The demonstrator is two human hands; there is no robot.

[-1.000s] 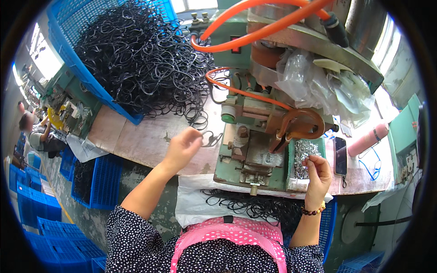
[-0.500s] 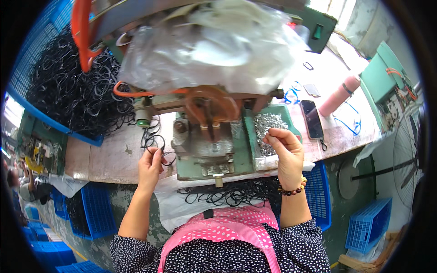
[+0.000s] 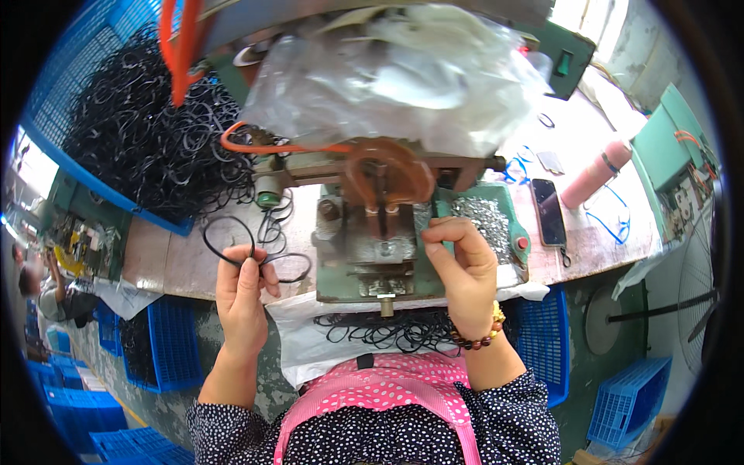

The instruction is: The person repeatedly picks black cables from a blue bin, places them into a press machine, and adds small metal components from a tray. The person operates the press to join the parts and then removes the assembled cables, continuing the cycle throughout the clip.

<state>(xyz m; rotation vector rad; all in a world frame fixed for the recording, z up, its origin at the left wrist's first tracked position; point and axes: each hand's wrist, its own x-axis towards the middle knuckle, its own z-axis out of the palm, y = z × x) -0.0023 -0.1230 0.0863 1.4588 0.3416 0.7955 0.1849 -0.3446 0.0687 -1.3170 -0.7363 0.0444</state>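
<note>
My left hand [image 3: 246, 298] pinches a thin black cord loop [image 3: 213, 246] between thumb and fingers, left of a green bench press [image 3: 349, 291]. Another loop [image 3: 298, 267] hangs beside those fingers. Close to the right of the press's work point [image 3: 384, 248], my right hand [image 3: 465, 267] is held in a pinch; whatever sits in its fingertips is too small to name. Behind that hand is a green tray [image 3: 508, 203] heaped with small silvery metal pieces [image 3: 482, 217]. A reddish-brown curved guard [image 3: 422, 182] stands over the work point.
A blue basket [image 3: 101, 174] full of black loops stands at the left. More loops [image 3: 387, 332] lie on white sheeting below the press. A phone [image 3: 549, 213] and a pink bottle [image 3: 595, 177] are at the right. Clear plastic [image 3: 395, 77] covers the machine's top.
My right hand has moved left from the tray of metal pieces toward the press's work point. My left hand has raised a black loop, which now stands out from the fingers. The view has shifted.
</note>
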